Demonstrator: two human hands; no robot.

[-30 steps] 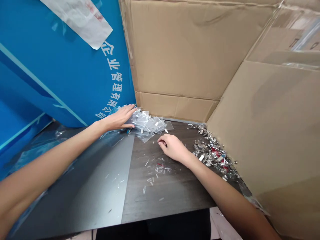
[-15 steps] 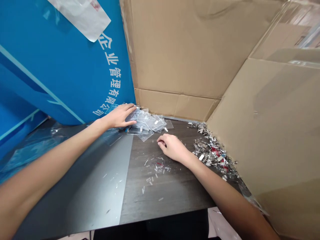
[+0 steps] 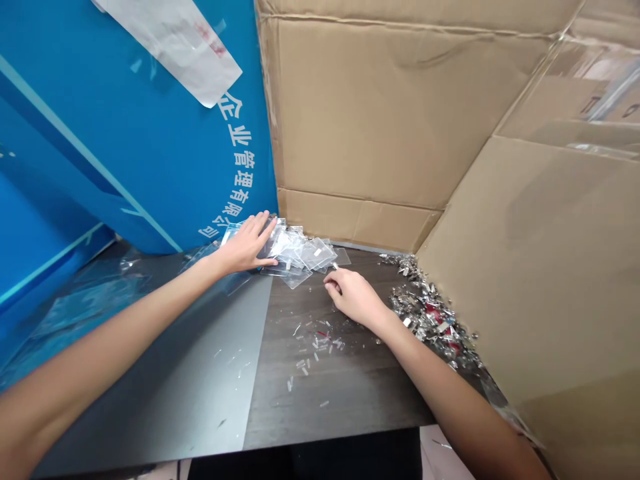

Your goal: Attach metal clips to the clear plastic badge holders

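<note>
My left hand (image 3: 249, 244) lies with spread fingers on a pile of clear, flat plastic pieces (image 3: 315, 253), thumb out to the right. The pile is heaped against the foot of the blue panel and the cardboard. Right of it, my right hand (image 3: 356, 297) rests low over the dark tabletop with its fingers curled closed. Whatever those fingers may hold is hidden. In front of it lie small clear and whitish slivers (image 3: 320, 343) with a bit of red among them. Beside my right wrist is a heap of small shiny metal-looking bits (image 3: 430, 310), some red.
A blue panel (image 3: 150, 133) with white lettering stands at the left, a white paper strip (image 3: 185, 50) on it. Cardboard walls (image 3: 370, 113) close off the back and right. Crumpled clear plastic film (image 3: 85, 293) lies at the left on the table (image 3: 200, 400).
The view has shifted slightly, so everything sits a little lower and farther right. My left hand's fingers have spread somewhat more over the pile. My right hand stays curled in about the same place.
</note>
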